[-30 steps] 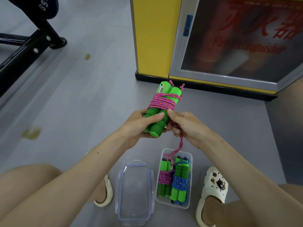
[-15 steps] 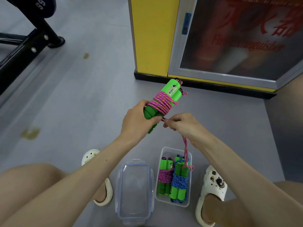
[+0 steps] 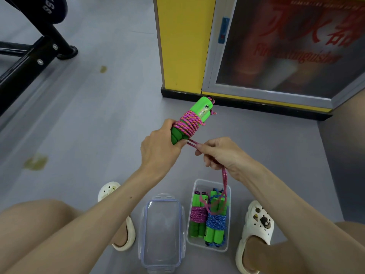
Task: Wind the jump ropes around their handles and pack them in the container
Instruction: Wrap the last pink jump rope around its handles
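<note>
A: Looking from the left, how far along is it?

B: The left hand (image 3: pixel 160 151) has its grip curled round the lower ends of the green handles (image 3: pixel 198 107), held up over the floor. The pink rope (image 3: pixel 188 123) is coiled in many turns round their middle. The right hand (image 3: pixel 221 155) pinches the loose tail (image 3: pixel 224 178) just beside the handles, and the rest hangs down towards the container.

A: And the packing?

B: The lid (image 3: pixel 162 232) lies off on the floor, just left of the clear container (image 3: pixel 228 248). Inside lie two finished bundles side by side, a pink-wound bundle (image 3: pixel 197 216) and a blue-wound bundle (image 3: pixel 215 224). I judge two ropes done. The third needs its last turns, a tuck, then packing. The lid is not yet on.

A: Any writing?

B: White characters on the dark pad (image 3: pixel 49 6) far left are cut off and unreadable. On the glass-fronted cabinet (image 3: pixel 286 46) to the right, red Chinese characters sit over blurred English, seemingly "Fire Extinguisher".
</note>
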`<state>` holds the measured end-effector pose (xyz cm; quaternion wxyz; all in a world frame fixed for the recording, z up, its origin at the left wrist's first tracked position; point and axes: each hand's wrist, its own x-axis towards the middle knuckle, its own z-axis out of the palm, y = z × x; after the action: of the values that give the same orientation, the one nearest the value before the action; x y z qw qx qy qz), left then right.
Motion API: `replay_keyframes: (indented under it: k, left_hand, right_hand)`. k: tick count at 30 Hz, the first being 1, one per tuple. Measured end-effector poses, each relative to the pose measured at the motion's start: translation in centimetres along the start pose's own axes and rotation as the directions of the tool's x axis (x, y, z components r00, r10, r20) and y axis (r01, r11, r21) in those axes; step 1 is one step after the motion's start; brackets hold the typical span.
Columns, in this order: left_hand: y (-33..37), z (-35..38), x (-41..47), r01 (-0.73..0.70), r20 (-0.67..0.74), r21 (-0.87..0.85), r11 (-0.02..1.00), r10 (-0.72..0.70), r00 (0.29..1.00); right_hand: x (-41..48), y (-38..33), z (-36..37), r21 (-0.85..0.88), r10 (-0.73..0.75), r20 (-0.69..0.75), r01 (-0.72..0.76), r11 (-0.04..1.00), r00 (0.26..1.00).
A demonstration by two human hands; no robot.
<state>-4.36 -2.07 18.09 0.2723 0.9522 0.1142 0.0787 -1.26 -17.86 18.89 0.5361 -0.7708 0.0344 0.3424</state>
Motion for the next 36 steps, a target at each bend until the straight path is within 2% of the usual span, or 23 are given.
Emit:
replay_keyframes:
  k: [3,7,9,15,18,22,24,27,31,33,36]
  left_hand:
    - [-0.1,0.1,-0.3,-0.036,0.003,0.052,0.998,0.036,0.999]
    - [-0.1,0.2,-0.5,-0.079,-0.032,0.128,0.989,0.084,0.996]
    - [-0.1,0.2,-0.4,-0.075,-0.042,0.150,0.986,0.082,0.996]
    - [-0.3,0.9,-0.9,-0.230,-0.045,0.325,0.917,0.258,0.965]
    - [-0.3,1.1,-1.2,-0.266,-0.043,0.389,0.882,0.305,0.951]
    - [-0.2,1.7,-1.6,-0.348,0.002,0.394,0.851,0.377,0.926]
    - [-0.2,2.0,-1.7,-0.364,0.030,0.328,0.872,0.376,0.926]
    - [0.1,2.6,-2.4,-0.363,0.145,0.232,0.902,0.337,0.930]
    - [0.1,2.3,-2.2,-0.306,0.224,-0.040,0.951,0.307,0.925]
    - [0.4,1.6,-1.6,-0.185,0.228,-0.264,0.947,0.248,0.942]
    - [1.0,0.7,-0.5,0.113,0.246,-0.570,0.814,0.038,0.969]
  right_hand:
    - [0.4,0.4,-0.2,-0.021,-0.001,-0.005,0.001,1.000,1.000]
    - [0.4,0.5,0.1,0.199,0.026,0.012,-0.028,0.980,1.000]
    - [0.5,0.4,0.3,0.243,0.026,0.031,-0.033,0.969,0.999]
    - [0.4,-0.2,0.4,0.185,0.048,0.123,-0.071,0.980,0.991]
    - [0.2,-0.4,0.5,0.123,0.047,0.123,-0.062,0.991,0.991]
    - [0.4,-0.3,1.0,0.141,0.042,0.087,-0.054,0.989,0.995]
    - [0.5,-0.2,1.1,0.157,0.028,0.036,-0.034,0.987,0.999]
    - [0.7,-0.3,0.8,0.214,0.000,-0.061,0.013,0.977,0.998]
    - [0.8,-0.6,0.1,0.188,-0.036,-0.099,0.054,0.981,0.994]
    - [0.8,-0.6,-0.5,0.177,-0.056,-0.092,0.072,0.982,0.994]
    - [0.7,-0.7,-1.2,0.173,-0.081,-0.024,0.084,0.981,0.996]
